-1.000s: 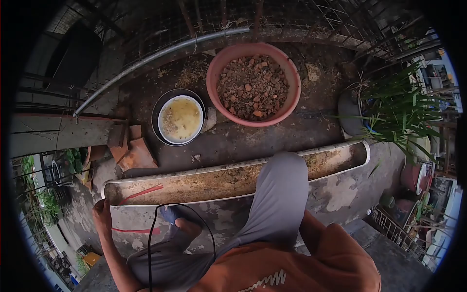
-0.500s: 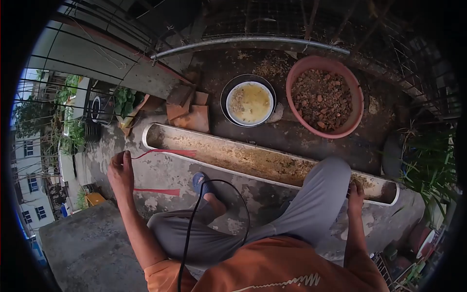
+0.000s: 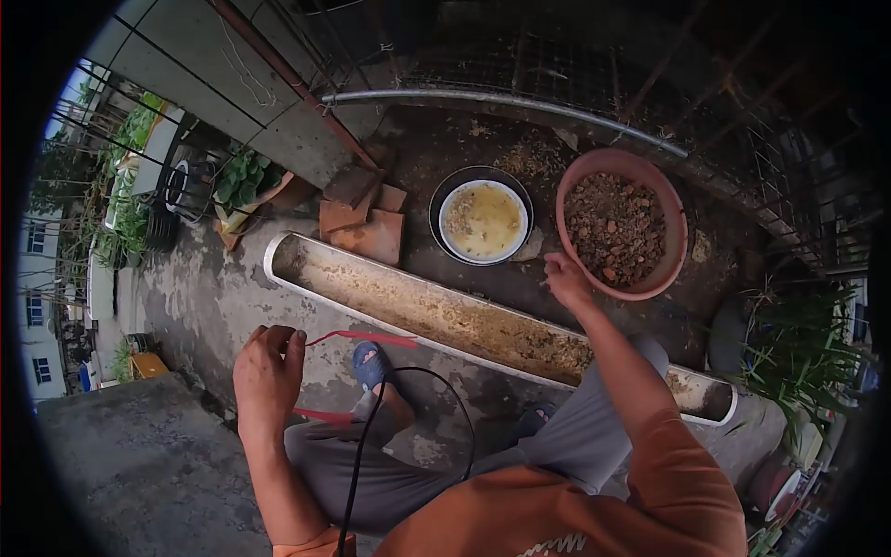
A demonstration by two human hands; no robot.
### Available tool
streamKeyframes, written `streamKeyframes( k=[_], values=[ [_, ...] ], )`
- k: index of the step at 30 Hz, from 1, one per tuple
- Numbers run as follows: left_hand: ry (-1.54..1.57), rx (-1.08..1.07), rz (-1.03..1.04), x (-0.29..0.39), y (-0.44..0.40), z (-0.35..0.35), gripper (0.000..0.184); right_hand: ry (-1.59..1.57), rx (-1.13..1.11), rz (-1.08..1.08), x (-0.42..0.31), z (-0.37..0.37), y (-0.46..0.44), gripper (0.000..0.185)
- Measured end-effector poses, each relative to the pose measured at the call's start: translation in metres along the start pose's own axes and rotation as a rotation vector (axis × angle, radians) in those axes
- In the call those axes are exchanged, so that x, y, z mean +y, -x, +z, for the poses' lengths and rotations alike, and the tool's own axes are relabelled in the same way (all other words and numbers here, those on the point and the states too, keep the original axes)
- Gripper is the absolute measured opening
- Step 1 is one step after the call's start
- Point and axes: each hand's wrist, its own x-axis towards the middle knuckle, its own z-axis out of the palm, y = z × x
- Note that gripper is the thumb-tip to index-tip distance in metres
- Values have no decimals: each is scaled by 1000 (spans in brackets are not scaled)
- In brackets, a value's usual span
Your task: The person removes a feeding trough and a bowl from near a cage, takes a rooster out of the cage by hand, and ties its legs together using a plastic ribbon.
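My left hand (image 3: pixel 269 376) is closed, its thumb and fingers pinching a thin red plastic strip (image 3: pixel 376 339). The strip's wider end reaches right, above the slipper. A second red length (image 3: pixel 323 415) sticks out lower down by my wrist; whether both are one piece, I cannot tell. My right hand (image 3: pixel 566 281) is held out over the far side of the long trough (image 3: pixel 422 302), its fingers curled. Whatever those fingers hold, if anything, is hidden. Closest to it are the pink basin (image 3: pixel 563 223) of soil and rubble and the white bowl (image 3: pixel 527 223) of cloudy yellowish liquid.
The white bowl sits inside a black pan (image 3: pixel 434 200). Broken terracotta tiles (image 3: pixel 371 237) lie behind the trough's left end. A metal pipe (image 3: pixel 501 96) and wire mesh bound the back. A black cable (image 3: pixel 360 455) crosses my lap; leafy plants (image 3: pixel 789 357) stand right.
My right hand has left the trough's right end and swung up and left, toward the basin and bowl. My left hand has shifted right and down with the red strip. The view has tilted.
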Motion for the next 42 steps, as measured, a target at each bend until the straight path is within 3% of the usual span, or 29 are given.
streamKeyframes(
  k=[2,5,11,13,19,36,42],
  values=[
    [19,5,-24,0,7,-2,19,368,74,20,-21,20,-29,35],
    [17,0,-35,2,16,-5,18,199,176,62,-30,43,-67,37],
    [37,-34,-101,-12,28,-6,18,293,210,90,-23,66,-126,40],
    [23,-14,-72,-19,30,-5,18,376,180,210,-26,68,-137,42],
    [42,-46,-133,-21,29,-9,17,427,277,85,-14,74,-151,38],
    [46,-77,-135,-19,24,-9,17,376,195,292,-20,64,-172,43],
    [35,-85,-139,-16,22,-8,17,534,187,181,-17,63,-171,45]
  ],
)
